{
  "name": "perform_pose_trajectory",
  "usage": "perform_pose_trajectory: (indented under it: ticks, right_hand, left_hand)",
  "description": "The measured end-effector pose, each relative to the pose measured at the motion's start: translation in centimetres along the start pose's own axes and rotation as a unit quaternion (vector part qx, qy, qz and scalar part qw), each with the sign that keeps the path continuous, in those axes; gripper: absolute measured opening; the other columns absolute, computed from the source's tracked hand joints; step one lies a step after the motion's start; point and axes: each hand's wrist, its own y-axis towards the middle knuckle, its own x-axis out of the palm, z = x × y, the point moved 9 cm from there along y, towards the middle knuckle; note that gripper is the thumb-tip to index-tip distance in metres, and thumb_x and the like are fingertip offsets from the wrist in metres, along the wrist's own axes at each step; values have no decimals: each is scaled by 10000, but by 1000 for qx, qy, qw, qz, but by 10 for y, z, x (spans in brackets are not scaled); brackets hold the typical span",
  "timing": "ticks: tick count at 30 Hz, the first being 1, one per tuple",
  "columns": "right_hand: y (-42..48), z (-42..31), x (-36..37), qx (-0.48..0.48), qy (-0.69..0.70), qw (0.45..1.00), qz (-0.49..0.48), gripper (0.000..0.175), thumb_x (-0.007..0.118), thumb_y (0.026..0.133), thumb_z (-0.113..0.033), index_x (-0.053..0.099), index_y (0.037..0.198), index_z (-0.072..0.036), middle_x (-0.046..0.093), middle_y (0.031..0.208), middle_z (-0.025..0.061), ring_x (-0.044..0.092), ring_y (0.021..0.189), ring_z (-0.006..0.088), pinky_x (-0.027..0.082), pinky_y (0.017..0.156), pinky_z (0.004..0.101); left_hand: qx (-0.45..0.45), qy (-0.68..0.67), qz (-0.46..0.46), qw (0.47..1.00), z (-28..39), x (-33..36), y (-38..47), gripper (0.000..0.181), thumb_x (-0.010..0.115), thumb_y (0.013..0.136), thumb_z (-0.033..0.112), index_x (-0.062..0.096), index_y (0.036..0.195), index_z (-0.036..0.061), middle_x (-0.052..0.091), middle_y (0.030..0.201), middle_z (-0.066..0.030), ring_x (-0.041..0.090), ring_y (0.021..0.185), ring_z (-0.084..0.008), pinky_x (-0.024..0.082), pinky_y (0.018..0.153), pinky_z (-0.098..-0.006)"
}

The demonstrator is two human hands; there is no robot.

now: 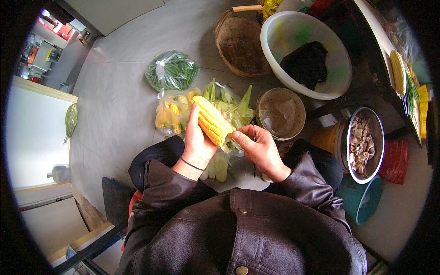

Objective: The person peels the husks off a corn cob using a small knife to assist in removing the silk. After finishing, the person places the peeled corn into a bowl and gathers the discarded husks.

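Observation:
My left hand [201, 141] holds a husked yellow corn cob [211, 120], its thumb along one side. At the cob's stem end, the thumb and fingers of my right hand [257, 146] pinch together; whether a bit of husk or silk lies between them cannot be made out. A thin dark object [254, 132], perhaps a tool, shows at my right fingers. Behind the cob, green corn husks [242, 106] lie heaped. Left of them, a clear plastic bag [168, 115] contains yellow cobs. Pale husks [220, 166] lie below my hands.
A bag of green vegetables [172, 70] sits on the floor. Beyond the husks are a wicker basket [237, 48], a round bin [281, 113] and a large white basin [270, 51] with a dark item. At right stand a metal bowl of dried pieces [362, 144] and a green bucket [361, 202].

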Motion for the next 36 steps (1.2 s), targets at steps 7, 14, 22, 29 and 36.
perform_pose_trajectory:
  ticks: [7,14,22,29,36]
  right_hand:
    - [-11,-27,-1,-177,-238,954,53,283,717,780,-143,565,1005,-62,620,766,93,598,664,143,470,592,266]
    - [-9,-38,-22,-278,-107,950,99,61,611,873,-51,587,909,-8,631,816,35,587,693,152,484,633,281]
    - [9,-7,-7,-123,-125,983,-50,782,802,744,-278,410,1373,-29,603,1082,90,536,1020,159,438,906,305]
    - [20,-4,-6,-147,-177,972,-37,779,794,743,-266,407,1385,-53,557,1253,102,539,1101,177,432,958,333]
    - [11,-22,-16,-79,72,981,-162,723,692,829,-272,351,1400,12,486,1342,101,453,1229,193,342,1053,340]
  left_hand:
    - [28,10,12,999,4,1,0,462,509,927,470,491,1172,80,581,986,-112,588,909,-264,504,824,-412]
    - [56,35,23,998,5,-5,1,349,578,926,282,485,1201,89,576,1051,-84,581,969,-241,482,884,-405]
    - [144,146,-43,978,19,24,-14,430,613,884,63,414,1263,97,526,1163,-47,529,1075,-179,439,932,-346]
    - [122,199,-128,964,19,38,-14,448,639,881,110,439,1273,24,555,1180,-56,539,1098,-188,420,969,-336]
    - [50,169,-174,969,7,65,-15,443,653,883,223,478,1243,34,578,1133,-52,571,1038,-183,452,932,-349]
